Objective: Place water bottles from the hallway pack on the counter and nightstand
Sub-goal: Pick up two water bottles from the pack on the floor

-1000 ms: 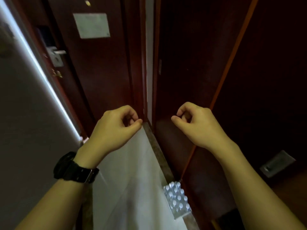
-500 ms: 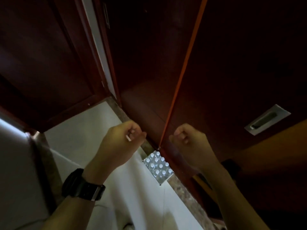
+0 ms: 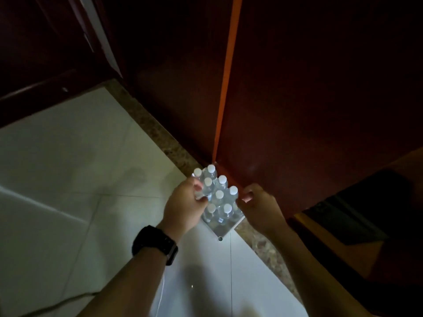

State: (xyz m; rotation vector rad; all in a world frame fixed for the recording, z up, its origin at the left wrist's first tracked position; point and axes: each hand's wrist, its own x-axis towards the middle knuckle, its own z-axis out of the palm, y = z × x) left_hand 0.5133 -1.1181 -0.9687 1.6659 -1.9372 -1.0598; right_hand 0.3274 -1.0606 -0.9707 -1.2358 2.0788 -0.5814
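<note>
Black strap: a wristwatch [image 3: 158, 244] sits on the left forearm, nearest the camera, over pale floor tile [image 3: 68, 156].
Left hand: the left hand [image 3: 184, 208] reaches down to the near-left side of the pack, fingers curled around one bottle at the shoulder; the grip looks closed on it, though the fingertips are hidden behind the plastic.
Right hand: the right hand [image 3: 259, 208] is at the pack's right edge, fingers bent inward and touching the wrap (whether it pinches film or only steadies is not clear in this dim light).
Task's thing: the pack of water bottles [image 3: 217, 197] stands upright on the floor, white caps up, in the corner where the speckled stone border [image 3: 160, 133] meets the dark wooden panel [image 3: 297, 99].
Further back: an orange edge strip [image 3: 225, 88] runs up the panel from the corner; a dark door [image 3: 45, 42] closes the far left.
Step in hand: judged from the pose, drawing a bottle out of the shrink wrap.
Doing it well: hold the pack down with the right hand while the left lifts straight up by the neck, so that the neighbours do not tip; a torn opening in the film would ease the pull.
Remaining: neither counter nor nightstand is in view, so the carrying is all ahead.
</note>
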